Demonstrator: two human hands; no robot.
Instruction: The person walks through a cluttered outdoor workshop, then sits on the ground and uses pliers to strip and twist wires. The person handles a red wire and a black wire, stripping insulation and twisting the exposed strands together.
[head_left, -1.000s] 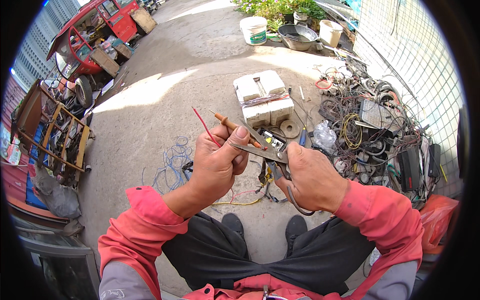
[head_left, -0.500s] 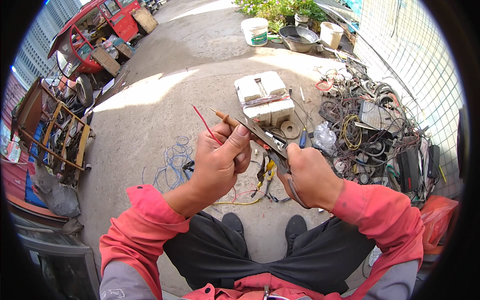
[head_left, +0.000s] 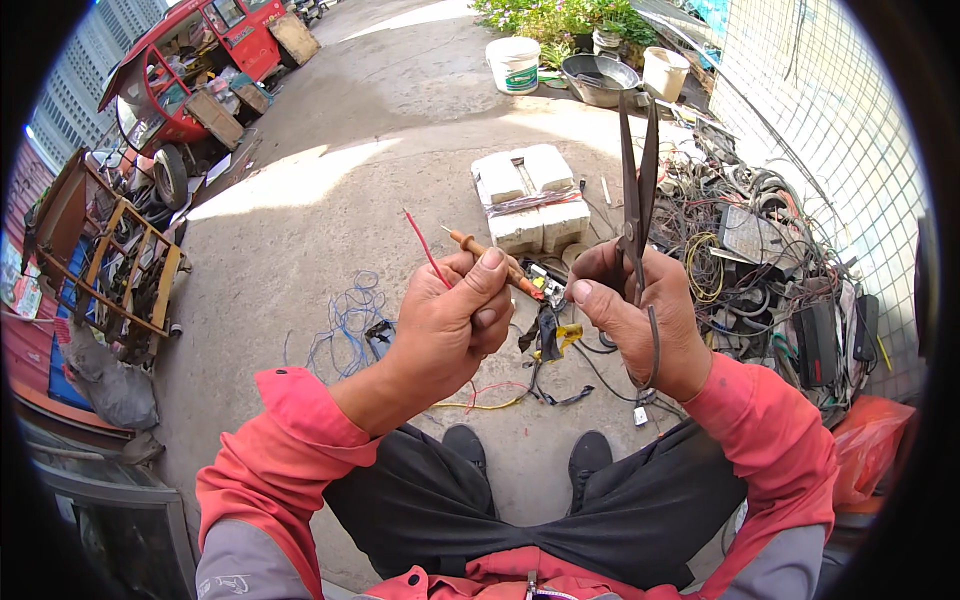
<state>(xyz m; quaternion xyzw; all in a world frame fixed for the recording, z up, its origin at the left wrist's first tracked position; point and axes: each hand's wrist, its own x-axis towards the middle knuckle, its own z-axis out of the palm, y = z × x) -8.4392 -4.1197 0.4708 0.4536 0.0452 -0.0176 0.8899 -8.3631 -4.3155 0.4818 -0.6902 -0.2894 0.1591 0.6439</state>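
Note:
My left hand (head_left: 452, 315) is closed on an orange-brown test probe (head_left: 472, 243) with a pointed metal tip, and a red wire (head_left: 425, 246) sticks up from the same grip. Orange-red material at the probe's rear end sits beside a small white and black part (head_left: 545, 280). In my right hand (head_left: 645, 318) is a pair of dark metal scissors (head_left: 640, 190), blades upward and slightly parted, one handle loop lying against the palm and wrist. Black and yellow taped pieces (head_left: 550, 335) hang below, between the hands.
White foam blocks (head_left: 530, 190) tied together stand ahead on the concrete. At the right lies a heap of cables and electrical scrap (head_left: 760, 250) beside a wire mesh fence (head_left: 830, 130). Tangled blue wire (head_left: 350, 315) lies at left. A white bucket (head_left: 513, 66) and dark basin (head_left: 598, 76) stand farther off.
The scissors have swung away from the probe, from slanting across it to pointing upward. My right hand has moved right and turned; the left has shifted slightly right, still gripping probe and wire.

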